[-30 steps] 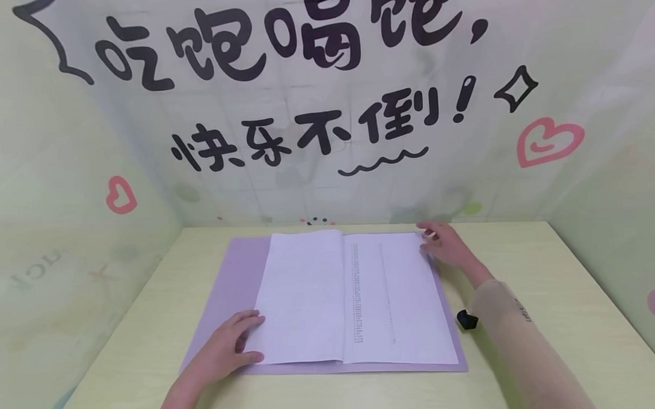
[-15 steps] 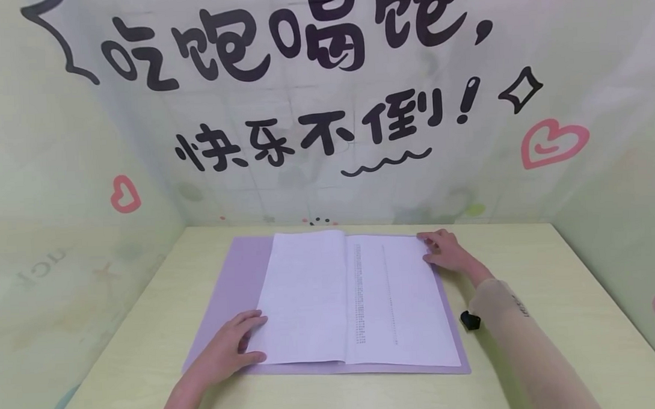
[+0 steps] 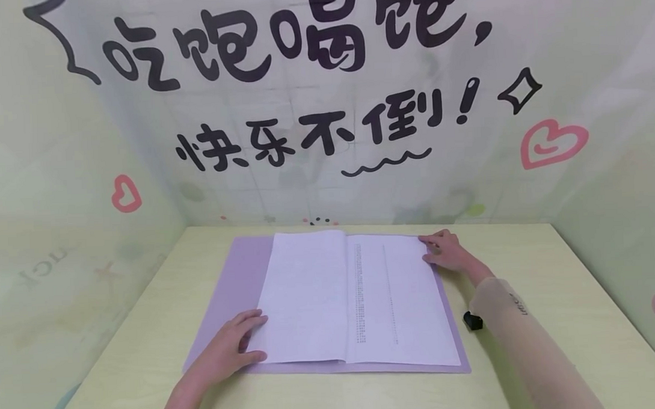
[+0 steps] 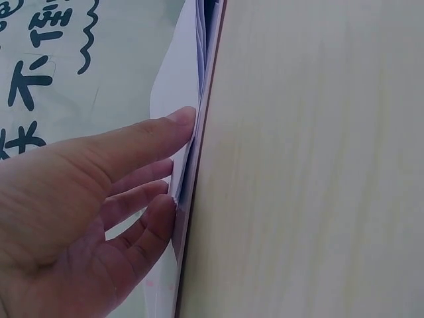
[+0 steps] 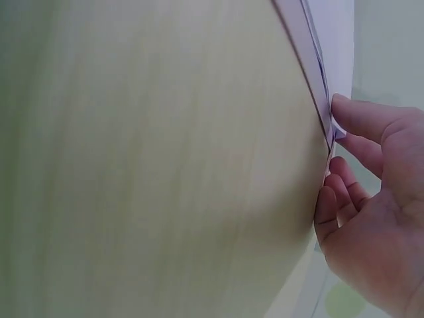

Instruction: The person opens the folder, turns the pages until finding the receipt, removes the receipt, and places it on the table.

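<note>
An open booklet with a lilac cover [image 3: 238, 280] lies on the table in the head view. Its left page [image 3: 303, 295] is blank and leaves a broad strip of cover bare; its right page [image 3: 417, 303] carries columns of small print. My left hand [image 3: 229, 346] rests at the lower left of the blank page, thumb and fingers spread along the edge. In the left wrist view the thumb [image 4: 179, 122] touches the page edges. At the top right corner is my right hand [image 3: 447, 251], index finger and thumb apart on the page. A small paper corner [image 5: 340, 131] curls up beside them in the right wrist view.
A small black object [image 3: 472, 321] lies right of the booklet, beside the right sleeve [image 3: 518, 336]. The pale wooden table [image 3: 569, 292] meets a printed backdrop [image 3: 305, 193] behind and at both sides.
The right hand's index finger has come down onto the top right page corner. The left hand stays in place on the left page, and the view has shifted slightly.
</note>
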A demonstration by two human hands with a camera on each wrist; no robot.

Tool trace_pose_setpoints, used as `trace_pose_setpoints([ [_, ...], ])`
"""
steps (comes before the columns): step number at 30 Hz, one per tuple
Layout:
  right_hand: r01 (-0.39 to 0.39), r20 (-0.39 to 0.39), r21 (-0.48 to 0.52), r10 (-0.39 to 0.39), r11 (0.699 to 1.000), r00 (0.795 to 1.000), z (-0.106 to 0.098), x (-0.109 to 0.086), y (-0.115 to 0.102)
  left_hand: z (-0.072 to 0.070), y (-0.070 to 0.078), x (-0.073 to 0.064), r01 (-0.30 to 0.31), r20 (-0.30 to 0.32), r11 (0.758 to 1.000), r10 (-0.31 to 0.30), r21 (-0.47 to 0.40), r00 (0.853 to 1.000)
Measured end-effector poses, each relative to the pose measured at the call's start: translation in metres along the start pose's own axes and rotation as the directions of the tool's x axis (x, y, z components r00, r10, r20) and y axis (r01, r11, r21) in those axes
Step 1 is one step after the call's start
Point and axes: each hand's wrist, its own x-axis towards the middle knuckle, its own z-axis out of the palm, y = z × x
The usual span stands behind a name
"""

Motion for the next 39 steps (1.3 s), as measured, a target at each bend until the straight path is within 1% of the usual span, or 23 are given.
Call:
trace_pose_setpoints([
  [4,0.008,-0.018,-0.014,-0.008,1.0,1.0,0.002,0.0,0.0,0.001,0.001,-0.001,-0.001,-0.007,1.0,0.001,-0.002,1.0],
  [8,0.052,-0.038,-0.057,-0.054,0.997,0.998,0.004,0.001,-0.002,0.001,0.001,-0.002,-0.004,-0.013,1.0,0.004,-0.002,1.0],
  [10,0.076,-0.042,-0.06,-0.079,0.995,0.996,0.006,0.002,-0.003,0.001,0.001,-0.002,-0.006,-0.018,1.0,0.006,0.001,1.0],
  [13,0.074,-0.041,-0.033,-0.075,0.997,0.996,0.008,0.004,-0.003,0.002,0.0,-0.003,-0.01,-0.022,1.0,0.01,0.005,1.0],
  [17,0.05,-0.073,0.048,-0.047,0.998,0.996,0.007,0.004,-0.003,0.001,0.0,-0.003,-0.001,-0.01,1.0,0.001,0.001,1.0],
  [20,0.066,-0.105,0.122,-0.053,0.99,0.993,0.0,0.004,-0.005,0.0,0.0,-0.002,0.014,0.002,1.0,-0.014,-0.008,1.0],
  [22,0.084,-0.11,0.16,-0.067,0.984,0.992,-0.005,0.004,-0.01,0.0,0.0,-0.001,0.013,0.005,1.0,-0.013,-0.012,1.0],
  [24,0.097,-0.098,0.182,-0.08,0.978,0.992,-0.011,0.004,-0.015,-0.001,0.0,-0.001,0.011,0.002,1.0,-0.011,-0.009,1.0],
  [27,0.107,-0.073,0.19,-0.095,0.976,0.993,-0.02,0.006,-0.024,-0.002,0.0,-0.001,-0.004,-0.006,1.0,0.004,-0.003,1.0],
  [30,0.091,-0.051,0.211,-0.082,0.973,0.995,-0.028,0.008,-0.035,-0.001,-0.001,-0.001,-0.006,-0.011,1.0,0.006,-0.004,1.0],
  [32,0.084,-0.038,0.218,-0.078,0.972,0.996,-0.035,0.008,-0.042,-0.001,0.0,-0.002,0.0,-0.003,1.0,0.0,-0.008,1.0],
  [37,0.097,-0.039,0.235,-0.091,0.967,0.995,-0.053,0.012,-0.058,-0.001,0.002,-0.001,0.019,0.016,1.0,-0.019,-0.024,1.0],
  [39,0.104,-0.044,0.259,-0.096,0.96,0.994,-0.06,0.014,-0.065,-0.002,0.002,0.0,0.023,0.016,0.999,-0.023,-0.031,1.0],
])
